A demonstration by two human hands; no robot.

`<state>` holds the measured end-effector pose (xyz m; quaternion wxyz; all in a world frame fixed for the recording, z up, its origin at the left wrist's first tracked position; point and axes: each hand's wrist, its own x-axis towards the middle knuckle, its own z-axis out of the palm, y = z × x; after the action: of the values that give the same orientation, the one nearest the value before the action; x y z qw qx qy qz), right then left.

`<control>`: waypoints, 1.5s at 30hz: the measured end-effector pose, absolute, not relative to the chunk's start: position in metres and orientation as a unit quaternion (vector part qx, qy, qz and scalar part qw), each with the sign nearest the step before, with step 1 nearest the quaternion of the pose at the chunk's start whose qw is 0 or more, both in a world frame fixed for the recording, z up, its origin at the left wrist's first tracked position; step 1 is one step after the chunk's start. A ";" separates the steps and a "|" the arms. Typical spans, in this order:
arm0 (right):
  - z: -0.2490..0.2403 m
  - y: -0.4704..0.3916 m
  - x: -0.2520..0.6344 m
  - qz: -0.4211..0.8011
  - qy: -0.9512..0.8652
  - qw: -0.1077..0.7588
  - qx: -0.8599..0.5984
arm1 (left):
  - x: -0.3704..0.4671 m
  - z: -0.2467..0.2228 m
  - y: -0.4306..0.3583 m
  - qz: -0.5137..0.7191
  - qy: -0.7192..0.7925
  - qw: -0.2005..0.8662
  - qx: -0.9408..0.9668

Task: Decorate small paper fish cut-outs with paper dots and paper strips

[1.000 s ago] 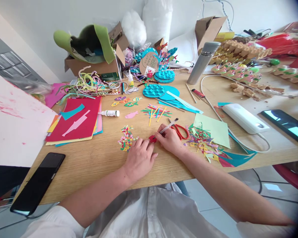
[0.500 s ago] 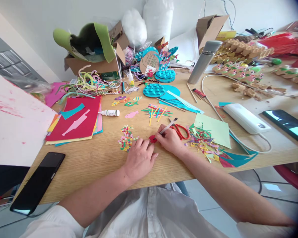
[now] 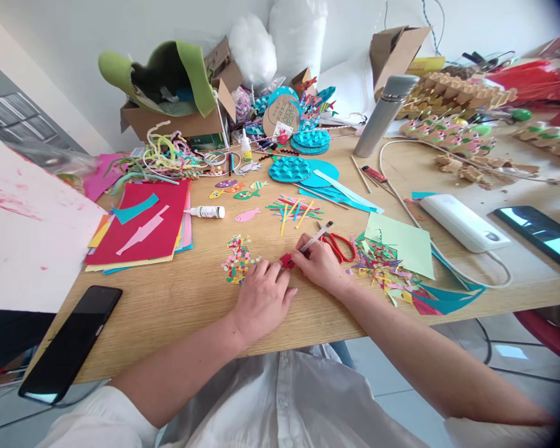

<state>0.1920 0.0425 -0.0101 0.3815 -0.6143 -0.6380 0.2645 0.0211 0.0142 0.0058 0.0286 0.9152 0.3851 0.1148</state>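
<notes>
A small red paper cutout (image 3: 287, 261) lies on the table between my hands, partly hidden by the fingers. My left hand (image 3: 264, 292) lies palm down, its fingers stretched out with the tips at the cutout's left edge. My right hand (image 3: 321, 264) grips a pen (image 3: 318, 237) with a pale barrel and dark end, its hidden tip down at the cutout. Colourful paper dots (image 3: 238, 264) are heaped left of my left fingers. Red-handled scissors (image 3: 340, 247) lie just beyond my right hand. Farther back rest a pink paper fish (image 3: 247, 214) and several patterned ones (image 3: 246, 195).
Thin paper strips (image 3: 296, 210) and a white glue bottle (image 3: 208, 212) lie beyond my hands. Coloured sheets (image 3: 144, 233) and a phone (image 3: 72, 342) are at left. Paper scraps (image 3: 389, 267), a white power bank (image 3: 464, 222) and a steel flask (image 3: 383, 118) stand or lie at right.
</notes>
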 end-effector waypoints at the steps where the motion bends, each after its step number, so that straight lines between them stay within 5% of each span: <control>1: -0.010 0.042 0.192 0.265 -0.637 0.382 -0.615 | 0.021 0.006 0.014 0.113 0.386 0.030 0.915; 45: -0.009 0.042 0.192 0.266 -0.641 0.373 -0.616 | 0.021 0.006 0.014 0.118 0.382 0.030 0.916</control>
<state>0.1918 0.0417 -0.0087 0.3732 -0.6157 -0.6412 0.2656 0.0208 0.0137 0.0056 0.0303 0.9159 0.3824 0.1183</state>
